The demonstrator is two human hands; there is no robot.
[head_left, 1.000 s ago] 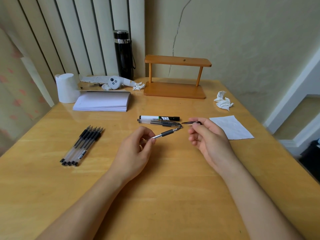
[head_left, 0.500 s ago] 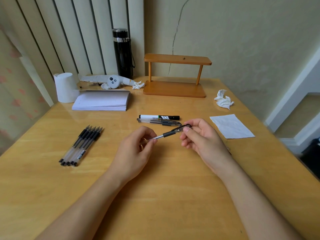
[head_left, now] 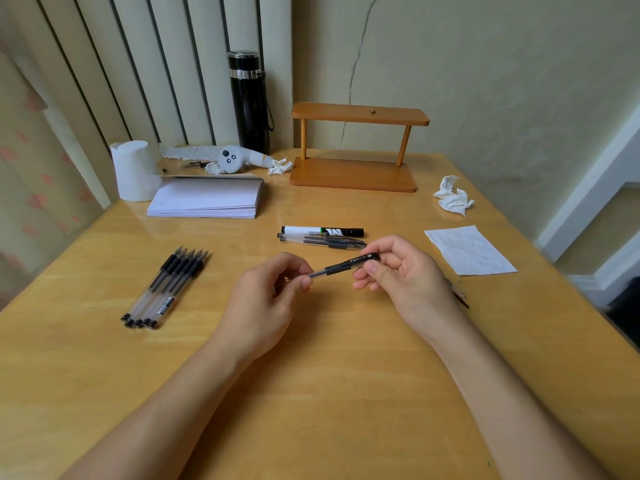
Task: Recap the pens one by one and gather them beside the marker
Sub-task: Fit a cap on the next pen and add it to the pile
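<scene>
A clear pen with a black grip (head_left: 337,269) is held level between both hands above the table's middle. My left hand (head_left: 266,299) pinches its barrel end. My right hand (head_left: 403,271) holds the black cap (head_left: 363,259), now seated over the pen's tip. Just behind lies a black-and-white marker (head_left: 322,231), and capped pens (head_left: 322,241) lie against its near side. Several uncapped pens (head_left: 166,287) lie side by side at the left, tips pointing away. A dark cap (head_left: 460,295) peeks out past my right wrist.
On the wooden table (head_left: 311,393) a flat white tissue (head_left: 469,250) lies at the right, a crumpled one (head_left: 452,199) behind it. A notepad (head_left: 207,199), paper roll (head_left: 133,169), black flask (head_left: 248,102) and wooden stand (head_left: 355,147) fill the back.
My right hand moved left with the cap and slid it onto the pen's tip. The left hand held the pen nearly still.
</scene>
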